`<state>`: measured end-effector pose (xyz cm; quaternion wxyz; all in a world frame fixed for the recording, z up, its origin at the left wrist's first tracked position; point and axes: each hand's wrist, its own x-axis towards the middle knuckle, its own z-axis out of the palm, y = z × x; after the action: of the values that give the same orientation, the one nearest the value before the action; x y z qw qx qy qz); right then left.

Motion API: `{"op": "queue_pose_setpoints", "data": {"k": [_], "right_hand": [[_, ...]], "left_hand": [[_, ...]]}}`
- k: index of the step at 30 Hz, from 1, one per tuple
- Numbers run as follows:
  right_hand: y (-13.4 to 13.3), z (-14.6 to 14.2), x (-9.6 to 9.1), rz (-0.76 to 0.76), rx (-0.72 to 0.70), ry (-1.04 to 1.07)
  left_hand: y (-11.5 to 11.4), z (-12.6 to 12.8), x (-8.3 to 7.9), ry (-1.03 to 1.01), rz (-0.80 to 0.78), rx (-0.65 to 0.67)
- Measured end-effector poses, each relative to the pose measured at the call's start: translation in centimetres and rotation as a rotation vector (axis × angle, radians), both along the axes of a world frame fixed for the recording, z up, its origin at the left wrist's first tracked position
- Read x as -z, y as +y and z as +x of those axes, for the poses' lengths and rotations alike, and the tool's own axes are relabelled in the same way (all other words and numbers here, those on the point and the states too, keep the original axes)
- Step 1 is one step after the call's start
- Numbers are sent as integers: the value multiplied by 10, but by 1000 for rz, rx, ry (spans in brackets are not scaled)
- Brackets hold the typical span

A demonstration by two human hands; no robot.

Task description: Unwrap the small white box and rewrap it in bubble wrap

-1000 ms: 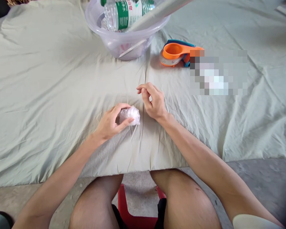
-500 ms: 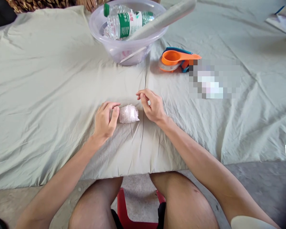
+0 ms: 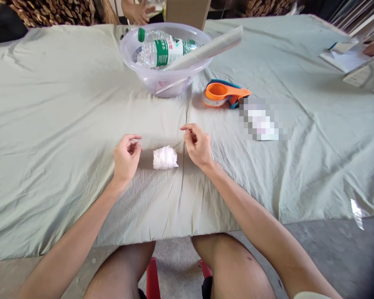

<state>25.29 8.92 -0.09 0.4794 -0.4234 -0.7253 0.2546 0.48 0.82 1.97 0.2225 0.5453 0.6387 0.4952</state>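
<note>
A small bundle in bubble wrap [image 3: 165, 158] lies on the cloth between my hands, and neither hand touches it. To its left, my left hand [image 3: 126, 160] is raised with loosely bent fingers, a gap between thumb and index finger, and nothing held. My right hand [image 3: 197, 144] hovers up and to the right of the bundle, its index finger partly stretched and the others curled. Nothing shows in it. Beyond that hand lies an orange and blue tape dispenser [image 3: 227, 92] with a roll of clear tape.
A pale purple basin [image 3: 171, 79] holds a plastic bottle [image 3: 165, 52] and a long roll of plastic film [image 3: 210, 47]. A pixelated item [image 3: 262, 122] lies right of the dispenser. Another person's hand [image 3: 139, 12] shows behind the basin. White boxes [image 3: 366, 72] stand far right.
My left hand has drawn back to the left, away from the wrapped bundle. My right hand stays much the same. The camera view has tilted upward, showing more of the far side.
</note>
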Motion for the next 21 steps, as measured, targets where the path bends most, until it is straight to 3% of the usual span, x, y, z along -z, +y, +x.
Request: {"op": "queue_pose_setpoints", "data": {"k": [3,6,9,15,17,21], "right_hand": [[-3,9,-12,-29,-144,-189],[-8,15,-23,17,-382,-423],[-13,16,-29,62,-482,-505],[-19,10,-21,-15,-558,-403],[-18,8,-14,-27,-563,-315],[-14,4,0,97,-538,-137]], "left_hand": [[-2,-2,-2,90,-69,152],[-10,2,-4,345,-80,318],[-17,7,-5,534,-59,377],[-22,9,3,629,40,382],[-21,10,8,572,143,370],[-15,10,18,392,313,354]]}}
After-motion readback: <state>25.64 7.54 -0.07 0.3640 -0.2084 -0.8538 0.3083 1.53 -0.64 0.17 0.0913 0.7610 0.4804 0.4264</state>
